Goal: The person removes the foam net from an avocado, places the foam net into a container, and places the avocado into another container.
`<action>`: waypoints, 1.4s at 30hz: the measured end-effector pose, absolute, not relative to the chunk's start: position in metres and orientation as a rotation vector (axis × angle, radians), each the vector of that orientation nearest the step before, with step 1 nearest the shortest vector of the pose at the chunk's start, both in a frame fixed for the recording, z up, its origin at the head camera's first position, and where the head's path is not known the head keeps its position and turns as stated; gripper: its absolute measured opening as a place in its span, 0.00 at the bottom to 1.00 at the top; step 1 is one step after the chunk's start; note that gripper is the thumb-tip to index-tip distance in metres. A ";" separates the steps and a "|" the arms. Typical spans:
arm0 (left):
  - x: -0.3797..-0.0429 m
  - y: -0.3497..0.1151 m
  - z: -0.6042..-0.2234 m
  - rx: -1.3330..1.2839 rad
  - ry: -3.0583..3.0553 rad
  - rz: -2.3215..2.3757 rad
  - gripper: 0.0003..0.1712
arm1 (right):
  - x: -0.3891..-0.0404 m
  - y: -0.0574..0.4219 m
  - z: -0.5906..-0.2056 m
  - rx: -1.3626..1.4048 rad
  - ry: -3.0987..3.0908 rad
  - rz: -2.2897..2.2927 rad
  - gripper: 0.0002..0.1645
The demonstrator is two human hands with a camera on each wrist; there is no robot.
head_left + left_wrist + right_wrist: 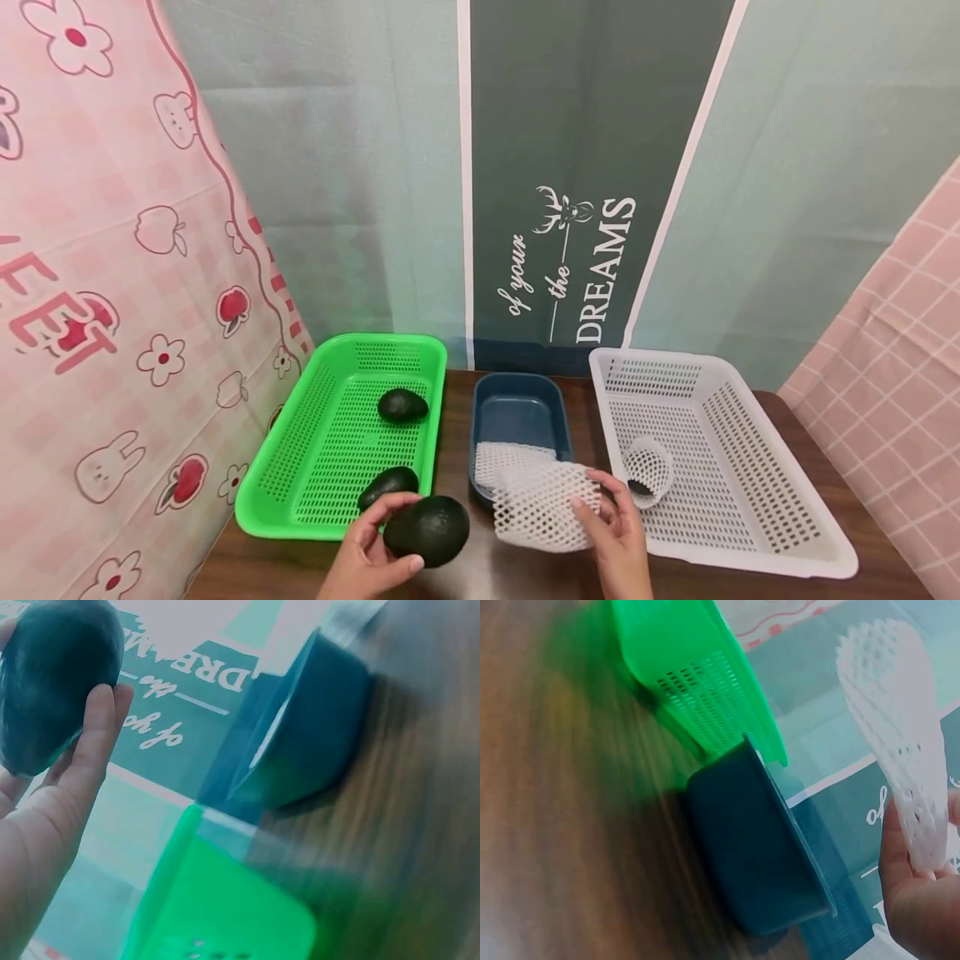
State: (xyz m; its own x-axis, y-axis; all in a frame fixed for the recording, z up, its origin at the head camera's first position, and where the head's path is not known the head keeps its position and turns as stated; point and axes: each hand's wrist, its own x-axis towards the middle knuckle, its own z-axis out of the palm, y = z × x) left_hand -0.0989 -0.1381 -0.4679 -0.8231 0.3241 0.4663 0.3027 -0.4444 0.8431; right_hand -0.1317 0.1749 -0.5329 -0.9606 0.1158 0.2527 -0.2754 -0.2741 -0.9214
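My left hand (pixel 375 546) grips a dark avocado (pixel 431 532) in front of the green basket, fingers and thumb around its side. In the left wrist view the same avocado (pixel 60 679) sits between thumb and fingers. My right hand (pixel 618 533) pinches a white foam net sleeve (pixel 546 508) by its right end, close to the front of the blue bin. The right wrist view shows the sleeve (pixel 900 735) standing up from the fingertips, its far end partly spread. Avocado and sleeve are a short gap apart.
Two avocados, one far (pixel 402 406) and one near (pixel 388 487), lie in the green basket (pixel 255 508) at left. The blue bin (pixel 517 385) in the middle holds more foam netting (pixel 510 457). At right, a white basket (pixel 750 417) contains a net-wrapped avocado (pixel 648 471).
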 end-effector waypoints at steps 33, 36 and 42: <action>-0.158 -0.222 -0.465 -0.293 2.823 1.496 0.39 | -0.221 0.138 -0.511 0.132 -2.632 1.386 0.35; -0.163 -0.225 -0.465 -0.255 2.860 1.405 0.41 | -0.222 0.134 -0.513 0.208 -2.663 1.280 0.36; -0.167 -0.230 -0.467 -0.184 2.913 1.264 0.38 | -0.218 0.126 -0.515 0.287 -2.627 1.078 0.35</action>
